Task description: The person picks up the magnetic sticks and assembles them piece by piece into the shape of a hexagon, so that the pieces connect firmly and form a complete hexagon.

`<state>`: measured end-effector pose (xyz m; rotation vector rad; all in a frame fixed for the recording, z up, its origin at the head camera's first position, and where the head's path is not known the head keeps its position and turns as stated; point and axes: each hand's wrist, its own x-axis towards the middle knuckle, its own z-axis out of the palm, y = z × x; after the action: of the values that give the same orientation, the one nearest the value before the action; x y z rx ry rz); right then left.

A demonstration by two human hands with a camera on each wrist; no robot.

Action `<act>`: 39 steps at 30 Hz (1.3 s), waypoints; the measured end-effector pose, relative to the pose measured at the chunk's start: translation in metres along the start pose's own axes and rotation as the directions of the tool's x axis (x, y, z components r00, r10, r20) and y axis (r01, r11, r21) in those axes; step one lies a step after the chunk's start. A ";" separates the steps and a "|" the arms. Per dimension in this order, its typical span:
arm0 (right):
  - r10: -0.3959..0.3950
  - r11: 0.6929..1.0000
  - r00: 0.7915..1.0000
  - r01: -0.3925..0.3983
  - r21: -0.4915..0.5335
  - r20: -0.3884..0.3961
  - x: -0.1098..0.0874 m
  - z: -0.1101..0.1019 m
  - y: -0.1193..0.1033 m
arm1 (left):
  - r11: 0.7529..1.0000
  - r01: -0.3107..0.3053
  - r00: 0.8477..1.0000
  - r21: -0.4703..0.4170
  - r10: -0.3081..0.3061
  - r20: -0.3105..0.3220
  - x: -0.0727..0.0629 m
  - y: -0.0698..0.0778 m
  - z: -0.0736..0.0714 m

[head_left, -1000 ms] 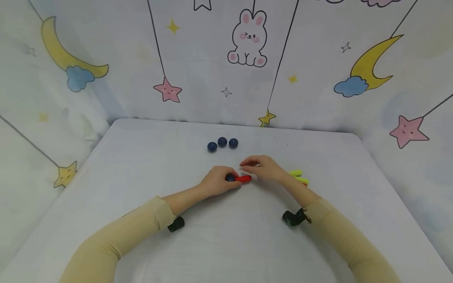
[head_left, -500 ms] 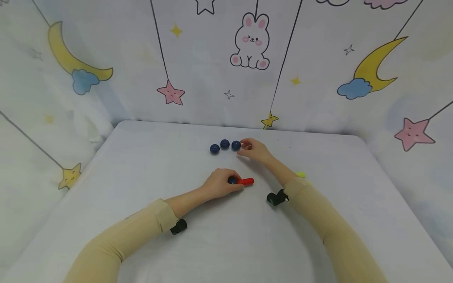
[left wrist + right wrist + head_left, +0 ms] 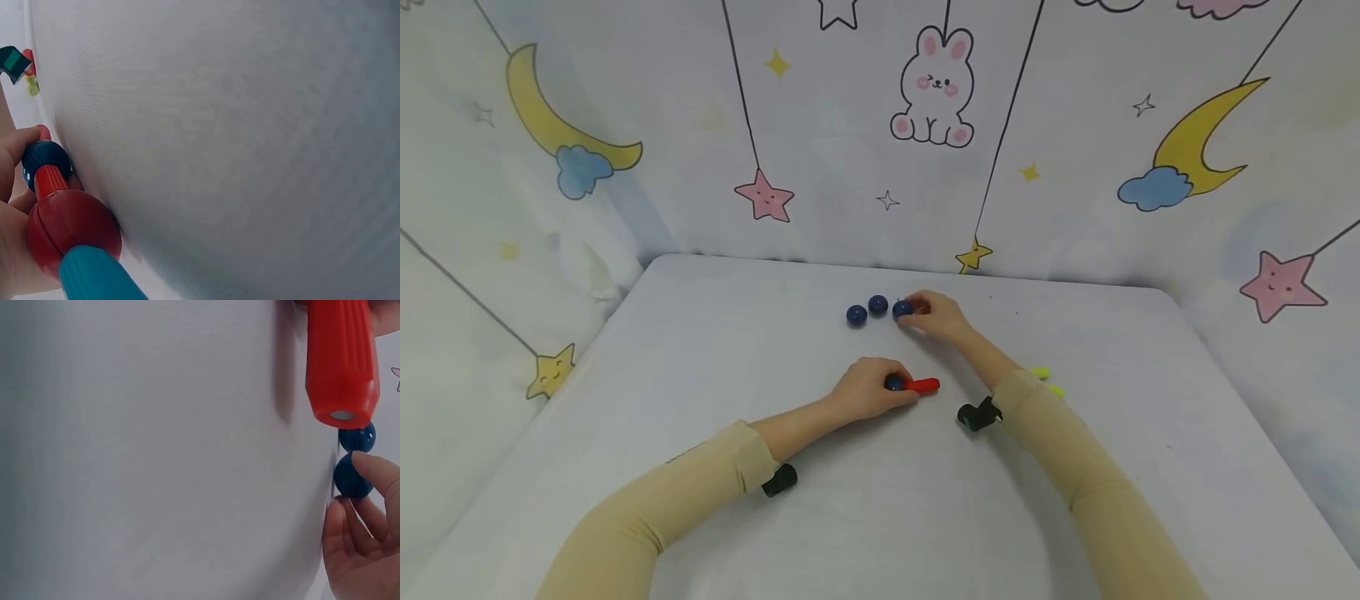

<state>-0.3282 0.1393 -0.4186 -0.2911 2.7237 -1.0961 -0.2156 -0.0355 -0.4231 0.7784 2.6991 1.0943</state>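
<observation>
My left hand (image 3: 867,390) grips a chain of magnetic toy pieces low over the table. In the head view its blue ball (image 3: 894,382) shows between thumb and fingers, with a red rod (image 3: 923,385) sticking out to the right. The left wrist view shows more of the chain: a red ball (image 3: 74,228) and a teal rod (image 3: 100,278) under the palm. Farther back, my right hand (image 3: 942,317) pinches another blue ball (image 3: 352,478) with thumb and fingertips. Two more blue balls, one left (image 3: 857,316) and one middle (image 3: 877,305), lie beside it.
Yellow-green rods (image 3: 1041,372) lie right of centre, partly behind the right sleeve (image 3: 1060,450). Black wrist cameras hang under the left cuff (image 3: 780,480) and the right cuff (image 3: 976,415). A patterned cloth (image 3: 820,125) rises behind the white table (image 3: 850,517).
My right hand has moved from beside the red rod back to the blue balls, and its fingers have closed on the rightmost one. The left hand keeps its hold.
</observation>
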 end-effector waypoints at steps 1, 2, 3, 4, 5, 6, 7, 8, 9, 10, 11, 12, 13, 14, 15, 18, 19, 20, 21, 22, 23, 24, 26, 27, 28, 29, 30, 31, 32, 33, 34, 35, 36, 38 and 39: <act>0.001 1.000 1.000 -0.001 -0.005 0.002 -0.003 -0.001 0.001 | 1.000 -0.003 1.000 -0.001 0.003 0.000 0.000 0.000 0.000; 0.001 1.000 1.000 -0.001 -0.012 0.005 -0.006 -0.002 0.003 | 1.000 -0.003 1.000 0.000 0.003 0.002 0.000 0.000 0.001; 0.003 1.000 1.000 -0.003 -0.014 0.009 -0.009 -0.003 0.004 | 1.000 -0.006 1.000 0.001 0.006 0.002 0.000 0.000 0.001; 0.004 1.000 1.000 -0.003 -0.019 0.015 -0.013 -0.004 0.006 | 1.000 -0.007 1.000 0.003 0.007 0.002 0.001 0.000 0.001; 0.004 1.000 1.000 -0.004 -0.019 0.024 -0.017 -0.005 0.008 | 1.000 -0.008 1.000 0.002 0.008 0.002 0.001 0.000 0.001; 0.006 1.000 0.999 -0.005 -0.019 0.032 -0.022 -0.007 0.010 | 1.000 -0.008 1.000 0.003 0.008 0.001 0.001 0.000 0.001; 0.006 1.000 0.999 -0.005 -0.012 0.040 -0.026 -0.008 0.011 | 1.000 -0.005 1.000 0.006 0.005 0.001 0.001 0.000 0.001; 0.007 1.000 0.999 -0.007 -0.010 0.046 -0.031 -0.010 0.014 | 1.000 -0.001 1.000 0.007 0.001 0.002 0.001 0.001 0.000; 0.007 1.000 0.999 -0.007 -0.005 0.053 -0.036 -0.011 0.016 | 1.000 0.000 1.000 0.006 0.000 0.000 0.000 0.001 0.000; 0.006 1.000 0.998 -0.006 0.004 0.059 -0.041 -0.013 0.019 | 1.000 0.006 1.000 0.005 -0.006 0.000 0.000 0.002 -0.001; 0.004 1.000 0.998 -0.005 0.013 0.065 -0.045 -0.014 0.022 | 1.000 0.008 1.000 0.001 -0.008 -0.001 0.000 0.002 -0.001; 0.000 1.000 0.998 -0.001 0.020 0.071 -0.050 -0.016 0.025 | 1.000 0.013 1.000 -0.002 -0.013 0.001 0.000 0.003 -0.002; -0.002 1.000 0.997 0.000 0.029 0.075 -0.055 -0.017 0.027 | 1.000 0.016 1.000 -0.005 -0.016 0.002 -0.001 0.003 -0.002; -0.006 1.000 0.997 0.003 0.031 0.080 -0.059 -0.018 0.030 | 1.000 0.019 1.000 -0.010 -0.019 0.001 -0.001 0.004 -0.002; -0.009 0.999 0.996 0.006 0.038 0.085 -0.064 -0.020 0.032 | 1.000 0.022 1.000 -0.016 -0.022 0.002 -0.001 0.004 -0.002; -0.025 0.999 0.994 0.021 0.041 0.104 -0.079 -0.024 0.037 | 0.999 0.028 1.000 -0.024 -0.028 0.008 -0.001 0.004 -0.002; -0.030 0.999 0.994 0.025 0.042 0.110 -0.084 -0.025 0.039 | 0.999 0.030 1.000 -0.024 -0.030 0.009 -0.001 0.004 -0.002; -0.037 0.999 0.993 0.033 0.042 0.115 -0.089 -0.026 0.040 | 0.999 0.032 0.999 -0.023 -0.032 0.010 0.000 0.003 -0.002; -0.042 0.998 0.992 0.036 0.047 0.119 -0.093 -0.027 0.041 | 0.999 0.034 0.999 -0.022 -0.034 0.011 0.000 0.003 -0.002; -0.050 0.998 0.991 0.044 0.050 0.126 -0.097 -0.028 0.042 | 0.999 0.032 0.999 -0.022 -0.032 0.011 0.000 0.003 -0.002; -0.050 0.997 0.990 0.043 0.057 0.129 -0.101 -0.029 0.043 | 0.999 0.036 0.999 -0.020 -0.036 0.011 0.000 0.003 -0.002; -0.055 0.997 0.990 0.047 0.061 0.132 -0.104 -0.029 0.044 | 0.999 0.040 0.999 -0.021 -0.039 0.012 0.000 0.002 -0.001; -0.063 0.996 0.988 0.053 0.077 0.141 -0.110 -0.030 0.044 | 0.999 0.041 0.999 -0.024 -0.041 0.006 0.001 0.002 -0.001; -0.065 0.995 0.988 0.053 0.086 0.143 -0.112 -0.030 0.044 | 0.999 0.042 0.999 -0.026 -0.042 0.005 0.001 0.001 -0.001; -0.066 0.994 0.987 0.052 0.093 0.145 -0.114 -0.030 0.044 | 0.999 0.042 0.999 -0.027 -0.042 0.005 0.001 0.001 -0.001; -0.065 0.994 0.987 0.051 0.099 0.145 -0.116 -0.030 0.044 | 0.999 0.044 0.999 -0.027 -0.044 0.004 0.001 0.001 -0.001; -0.068 0.993 0.987 0.054 0.104 0.145 -0.118 -0.030 0.044 | 0.999 0.044 0.999 -0.026 -0.044 0.005 0.002 0.001 -0.001; -0.072 0.992 0.987 0.057 0.111 0.144 -0.119 -0.030 0.044 | 0.999 0.042 0.999 -0.026 -0.042 0.004 0.002 0.000 -0.001; -0.074 0.991 0.987 0.058 0.117 0.142 -0.120 -0.030 0.045 | 0.999 0.041 0.999 -0.025 -0.041 0.004 0.002 0.000 -0.001; -0.077 0.991 0.987 0.060 0.117 0.138 -0.120 -0.030 0.045 | 0.999 0.037 0.999 -0.027 -0.037 0.004 0.001 0.001 -0.001; -0.077 0.991 0.988 0.061 0.120 0.137 -0.121 -0.029 0.045 | 0.999 0.035 0.999 -0.030 -0.035 0.005 0.001 0.001 -0.001; -0.079 0.990 0.988 0.062 0.123 0.135 -0.121 -0.029 0.045 | 0.999 0.033 0.999 -0.033 -0.033 0.006 0.001 0.001 -0.001; -0.080 0.990 0.988 0.064 0.125 0.134 -0.122 -0.029 0.045 | 0.999 0.034 0.999 -0.036 -0.034 0.008 0.001 0.002 -0.001; -0.081 0.990 0.988 0.064 0.128 0.134 -0.123 -0.029 0.045 | 0.999 0.030 0.999 -0.042 -0.030 0.014 0.001 0.003 -0.001; -0.079 0.990 0.988 0.061 0.129 0.134 -0.123 -0.029 0.045 | 0.999 0.029 0.999 -0.043 -0.028 0.018 0.001 0.004 -0.001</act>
<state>-0.2217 0.2213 -0.4170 -0.4297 2.5291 -1.2110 -0.2150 -0.0334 -0.4194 0.7364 2.6542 1.1305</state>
